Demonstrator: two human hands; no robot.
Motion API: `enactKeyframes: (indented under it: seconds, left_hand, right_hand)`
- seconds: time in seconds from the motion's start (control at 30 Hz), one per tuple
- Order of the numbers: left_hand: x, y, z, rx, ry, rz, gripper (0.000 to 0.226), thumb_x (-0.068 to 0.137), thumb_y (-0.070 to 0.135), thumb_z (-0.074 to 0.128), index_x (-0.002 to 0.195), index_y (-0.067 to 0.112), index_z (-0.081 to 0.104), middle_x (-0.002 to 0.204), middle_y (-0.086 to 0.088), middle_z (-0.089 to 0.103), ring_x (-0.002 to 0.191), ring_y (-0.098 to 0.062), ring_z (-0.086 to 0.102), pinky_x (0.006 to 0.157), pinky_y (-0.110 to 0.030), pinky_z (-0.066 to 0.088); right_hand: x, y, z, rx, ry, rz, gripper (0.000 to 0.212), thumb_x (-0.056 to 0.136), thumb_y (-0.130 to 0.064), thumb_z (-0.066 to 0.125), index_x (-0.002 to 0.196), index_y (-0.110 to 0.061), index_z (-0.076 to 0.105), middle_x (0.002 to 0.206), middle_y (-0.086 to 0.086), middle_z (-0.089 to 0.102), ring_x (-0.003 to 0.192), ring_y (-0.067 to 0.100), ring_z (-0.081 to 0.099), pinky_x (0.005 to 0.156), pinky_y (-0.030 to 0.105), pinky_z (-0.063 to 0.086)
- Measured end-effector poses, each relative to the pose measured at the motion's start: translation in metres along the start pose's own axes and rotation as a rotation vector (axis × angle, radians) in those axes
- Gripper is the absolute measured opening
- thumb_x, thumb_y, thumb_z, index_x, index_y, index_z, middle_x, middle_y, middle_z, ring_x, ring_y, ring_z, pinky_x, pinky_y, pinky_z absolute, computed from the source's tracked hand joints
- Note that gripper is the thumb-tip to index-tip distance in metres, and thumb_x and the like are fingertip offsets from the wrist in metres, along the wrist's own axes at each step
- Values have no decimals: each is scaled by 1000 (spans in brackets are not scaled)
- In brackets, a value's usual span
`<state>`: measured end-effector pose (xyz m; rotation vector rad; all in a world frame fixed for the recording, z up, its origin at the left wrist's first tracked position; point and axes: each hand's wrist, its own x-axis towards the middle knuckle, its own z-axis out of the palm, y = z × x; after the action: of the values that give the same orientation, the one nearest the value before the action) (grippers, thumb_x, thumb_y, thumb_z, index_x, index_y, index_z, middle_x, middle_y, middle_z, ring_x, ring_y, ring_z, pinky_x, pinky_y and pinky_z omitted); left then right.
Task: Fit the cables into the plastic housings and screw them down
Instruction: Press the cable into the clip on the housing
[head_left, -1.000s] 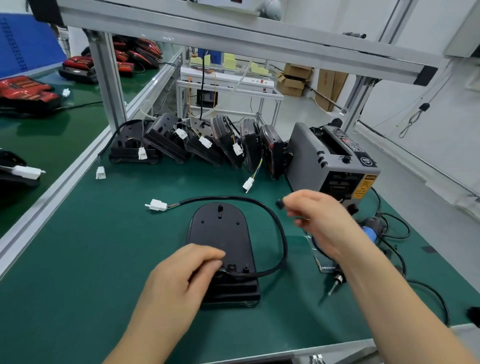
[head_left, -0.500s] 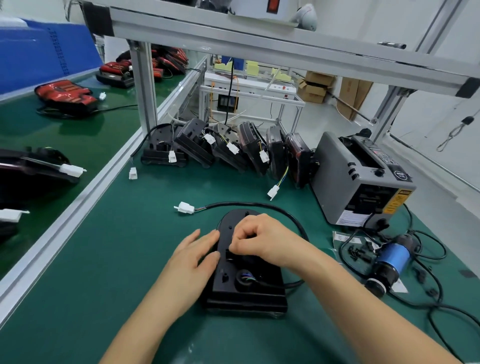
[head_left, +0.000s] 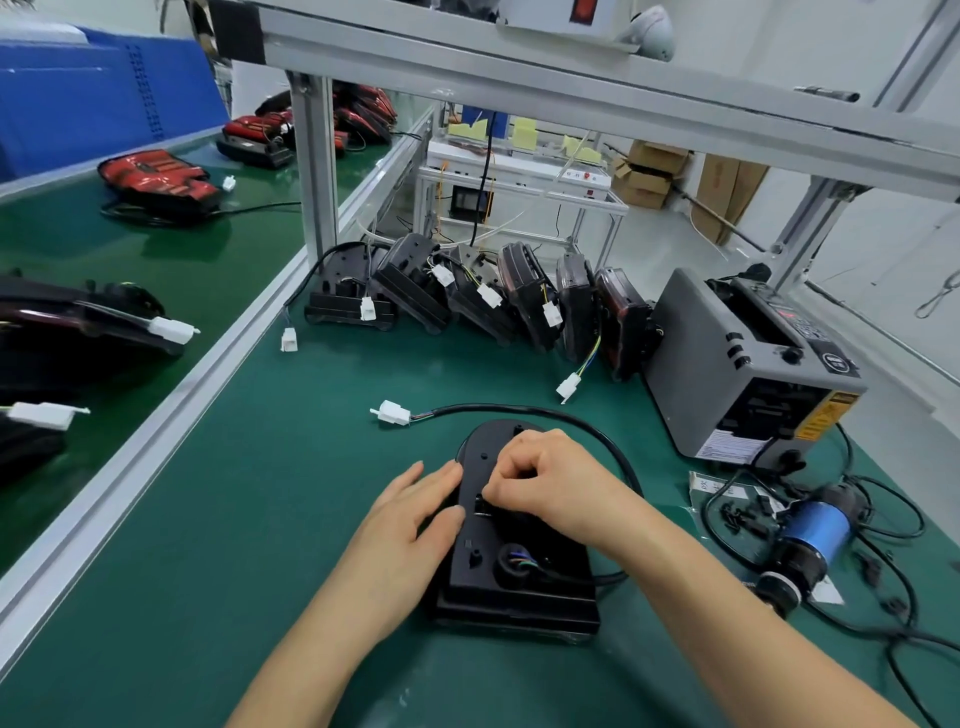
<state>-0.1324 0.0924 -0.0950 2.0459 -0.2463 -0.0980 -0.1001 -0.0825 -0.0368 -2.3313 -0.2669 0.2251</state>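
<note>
housing (head_left: 511, 561): lower centre of frame, flat on green mat (head_left: 260, 519). Matte black moulded plastic, rounded top, squared base, small holes, round port showing coloured wires.
cable (head_left: 498, 408): black, rubbery, loops from the port round the right side to a white connector (head_left: 393, 413) at centre.
right hand (head_left: 550, 483): fingers curled, pinching a small part (head_left: 480, 505) at the housing's middle.
left hand (head_left: 410, 525): fingers straight, against the housing's left edge.
Risks, as judged: the small part seats crooked or slips from the pinch; the springy cable lifts free; the housing slides on the smooth mat.
screwdriver (head_left: 813, 535): blue-bodied, right.
grey box (head_left: 727, 374): behind it.
</note>
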Motion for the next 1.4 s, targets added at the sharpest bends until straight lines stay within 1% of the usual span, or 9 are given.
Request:
enactKeyframes:
  seconds: [0.1,0.4,0.63,0.9,1.0,1.07,1.17,1.3,1.4]
  left_hand:
    - [0,0,0,6,-2,3,44,99,28,45,141,41,39,139,41,28,134,20,6,111,-14,11]
    - [0,-3,0,10,-2,8,44,99,28,46,140,41,40,139,40,30,134,20,7,110,-13,11]
    - [0,-2,1,15,7,12,44,98,28,46,140,41,40,139,40,30,131,22,7,107,-10,11]
    - [-1,1,1,72,63,41,45,99,28,45,142,38,39,142,35,31,136,15,7,110,-14,12]
    - [-7,5,1,181,150,95,43,98,29,46,140,37,42,139,34,34,140,7,10,113,-19,16]
    - [-13,13,1,349,215,203,42,94,14,53,133,31,54,136,20,49,140,-10,28,110,-34,32]
    - [-20,18,5,591,320,386,47,71,-7,63,109,20,73,117,0,67,117,-34,57,83,-48,52]
    - [-24,14,6,735,361,449,49,61,-4,63,102,21,75,116,-2,68,114,-36,56,78,-49,52]
    - [-25,11,4,799,332,428,58,51,-6,78,102,23,75,118,-3,67,115,-36,54,83,-49,49]
  right_hand:
    - [-1,1,2,-54,24,1,32,80,-22,71,52,-32,58,83,-12,55,92,8,49,76,20,37]
    - [-3,0,2,-109,29,14,27,81,-25,70,57,-31,58,85,-14,56,98,3,40,75,9,32]
    - [-4,-1,6,-186,67,-13,25,80,-27,68,59,-31,56,85,-13,55,99,7,39,80,22,36]
    - [-7,-4,11,-309,110,-53,18,82,-31,64,67,-26,55,87,-12,54,99,9,38,83,24,36]
    - [-9,-5,12,-344,136,-71,15,83,-30,63,70,-24,56,88,-11,55,98,10,37,80,22,33]
    - [-10,-5,14,-372,157,-79,15,83,-31,61,71,-25,55,89,-11,54,99,10,37,79,22,31]
    - [-10,-4,16,-391,185,-91,15,84,-32,58,71,-26,53,89,-11,53,99,10,37,78,22,31]
    - [-10,-2,17,-386,204,-77,13,83,-35,59,74,-26,54,90,-12,52,100,10,38,82,24,34]
    - [-10,0,15,-356,186,-45,12,83,-36,62,78,-27,56,93,-13,52,101,9,37,81,25,32]
